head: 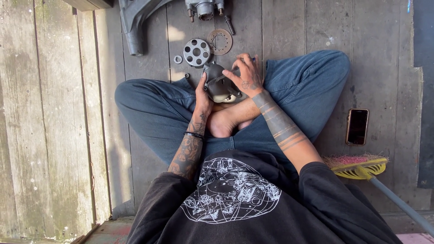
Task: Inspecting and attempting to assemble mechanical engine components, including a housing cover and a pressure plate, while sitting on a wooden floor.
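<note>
Person sits cross-legged on weathered floorboards (54, 113), left hand (202, 97) gripping a grey metal engine housing (219, 86) above the crossed ankles, right hand (246, 74) clasping its top, perforated clutch disc (197, 52) and friction ring (219, 41) just beyond, smartphone (357, 126) and broom (361, 167) lying well to the right

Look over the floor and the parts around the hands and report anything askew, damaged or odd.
Nothing looks damaged or spilled. The left hand and right hand hold a grey metal housing over the crossed legs. A perforated disc, a ring plate and a washer lie loose on the plank floor, simply set aside.
</note>
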